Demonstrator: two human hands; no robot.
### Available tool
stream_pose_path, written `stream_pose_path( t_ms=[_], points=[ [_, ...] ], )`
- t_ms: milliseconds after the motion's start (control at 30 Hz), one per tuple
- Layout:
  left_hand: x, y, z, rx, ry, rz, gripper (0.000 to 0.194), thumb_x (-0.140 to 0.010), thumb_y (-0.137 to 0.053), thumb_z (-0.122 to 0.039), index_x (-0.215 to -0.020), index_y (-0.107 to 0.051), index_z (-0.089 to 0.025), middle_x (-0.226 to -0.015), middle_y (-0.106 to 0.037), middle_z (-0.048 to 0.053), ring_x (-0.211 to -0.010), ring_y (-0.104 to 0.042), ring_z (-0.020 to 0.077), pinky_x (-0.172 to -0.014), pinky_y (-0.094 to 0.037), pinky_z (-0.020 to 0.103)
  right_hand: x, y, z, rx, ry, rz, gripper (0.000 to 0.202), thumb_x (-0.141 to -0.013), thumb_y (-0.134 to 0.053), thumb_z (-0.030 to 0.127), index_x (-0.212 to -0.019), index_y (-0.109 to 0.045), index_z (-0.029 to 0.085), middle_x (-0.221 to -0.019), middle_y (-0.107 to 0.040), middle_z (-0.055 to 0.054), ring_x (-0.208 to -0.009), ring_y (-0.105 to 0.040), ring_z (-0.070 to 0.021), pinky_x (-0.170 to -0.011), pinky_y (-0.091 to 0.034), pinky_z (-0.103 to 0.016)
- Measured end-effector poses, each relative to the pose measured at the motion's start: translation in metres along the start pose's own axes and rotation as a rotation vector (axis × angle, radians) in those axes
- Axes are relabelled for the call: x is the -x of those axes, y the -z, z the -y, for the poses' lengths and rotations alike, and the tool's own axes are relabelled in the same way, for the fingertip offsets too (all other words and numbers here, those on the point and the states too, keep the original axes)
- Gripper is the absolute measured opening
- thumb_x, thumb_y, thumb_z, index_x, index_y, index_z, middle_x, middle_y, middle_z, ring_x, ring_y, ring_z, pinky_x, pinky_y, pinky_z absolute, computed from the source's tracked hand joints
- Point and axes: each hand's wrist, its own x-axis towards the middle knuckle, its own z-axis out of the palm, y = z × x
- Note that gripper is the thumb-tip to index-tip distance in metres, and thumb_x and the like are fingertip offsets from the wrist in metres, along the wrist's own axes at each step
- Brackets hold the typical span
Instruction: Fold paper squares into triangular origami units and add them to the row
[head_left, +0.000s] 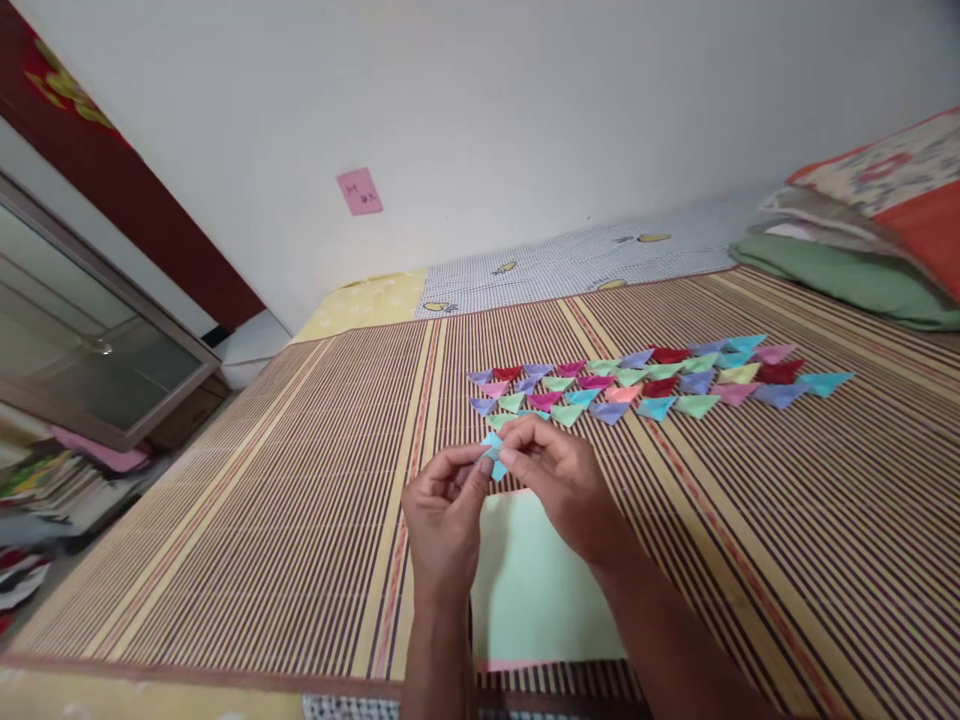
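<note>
A small light-blue folded paper (493,443) is pinched between my two hands, near the middle of the view. My left hand (448,510) grips its left side with thumb and forefinger. From the right, my right hand (559,475) holds its other side, fingertips close to the left thumb. Below the hands lies a pale green sheet of paper (544,590), with a pink edge showing beneath it. Just beyond my hands, several folded paper pieces (622,394) in blue, green, red, pink and purple stand in rows. My right hand hides part of the nearest row.
A striped bamboo mat (285,520) covers the bed. Folded bedding and a cushion (862,240) are piled at the far right. A pink note (359,191) is stuck to the white wall (525,110). A glass-panelled door (90,320) stands at the left.
</note>
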Motion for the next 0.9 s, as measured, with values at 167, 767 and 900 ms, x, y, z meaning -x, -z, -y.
stream_pose_path(
  t_ms=[167, 767, 900],
  points=[
    [0.001, -0.002, 0.004, -0.017, -0.008, -0.022, 0.015, -0.077, -0.085, -0.028, -0.087, -0.081, -0.018, -0.081, -0.079, 0.006, -0.074, -0.073, 0.0165, -0.071, -0.060, 0.026, -0.002, -0.005, -0.001, -0.022, -0.026, -0.071, 0.013, -0.087, -0.064, 0.022, -0.074, -0.062, 0.021, -0.084, -0.061, -0.001, -0.083, -0.060, -0.0184, -0.074, -0.050, -0.032],
    [0.006, -0.009, 0.005, -0.002, -0.059, -0.159, 0.010, -0.077, -0.083, -0.023, -0.085, -0.080, -0.018, -0.080, -0.079, 0.004, -0.076, -0.074, 0.0157, -0.072, -0.060, 0.025, 0.000, -0.019, -0.008, -0.127, -0.041, -0.169, 0.016, -0.085, -0.070, 0.025, -0.071, -0.063, 0.021, -0.087, -0.063, -0.002, -0.084, -0.063, -0.0184, -0.077, -0.054, -0.033],
    [0.006, -0.009, 0.005, 0.005, -0.052, -0.160, 0.011, -0.077, -0.084, -0.023, -0.083, -0.077, -0.017, -0.077, -0.078, 0.004, -0.073, -0.073, 0.0147, -0.069, -0.060, 0.024, 0.000, -0.018, -0.011, -0.083, -0.012, -0.189, 0.015, -0.085, -0.072, 0.026, -0.073, -0.064, 0.021, -0.085, -0.065, -0.002, -0.087, -0.064, -0.0195, -0.080, -0.054, -0.034]
  ],
)
